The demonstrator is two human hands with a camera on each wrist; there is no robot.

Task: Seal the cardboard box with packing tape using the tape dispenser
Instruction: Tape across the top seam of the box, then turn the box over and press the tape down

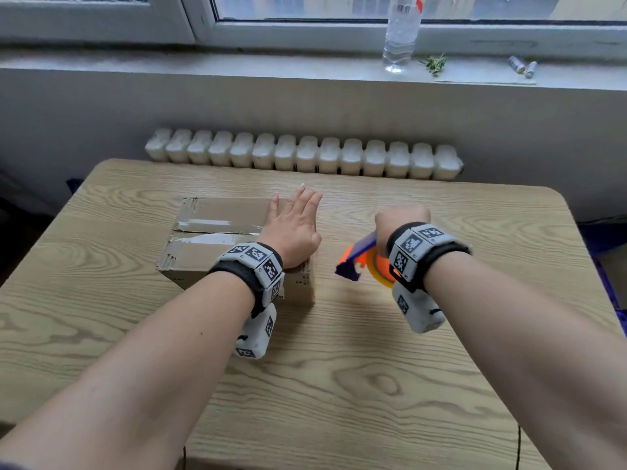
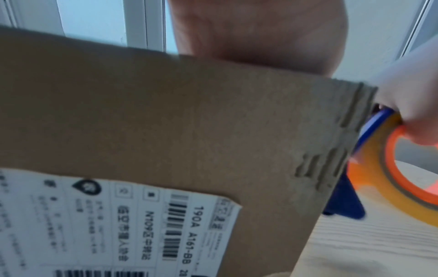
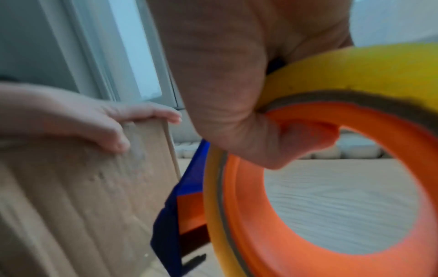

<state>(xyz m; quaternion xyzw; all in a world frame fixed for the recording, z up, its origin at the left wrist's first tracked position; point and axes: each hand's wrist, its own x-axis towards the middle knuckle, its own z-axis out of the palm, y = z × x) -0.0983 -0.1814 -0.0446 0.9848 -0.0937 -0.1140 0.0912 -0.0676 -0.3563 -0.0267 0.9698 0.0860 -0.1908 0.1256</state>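
A brown cardboard box (image 1: 210,232) lies on the wooden table (image 1: 339,368), with shiny tape strips along its top seam. My left hand (image 1: 293,222) rests flat on the box's right end, fingers straight. A shipping label (image 2: 118,224) shows on the box side (image 2: 166,121) in the left wrist view. To the right of the box, above the table, my right hand (image 1: 402,220) grips the tape dispenser (image 1: 364,262), blue and orange with a yellowish tape roll (image 3: 355,75). The thumb goes through the orange core (image 3: 296,243). The box (image 3: 83,196) stands just left of the dispenser.
A white radiator (image 1: 302,154) runs behind the table's far edge. On the windowsill stand a clear plastic bottle (image 1: 402,32), a green sprig (image 1: 434,62) and two small batteries (image 1: 522,66). Bare tabletop stretches in front of and right of the box.
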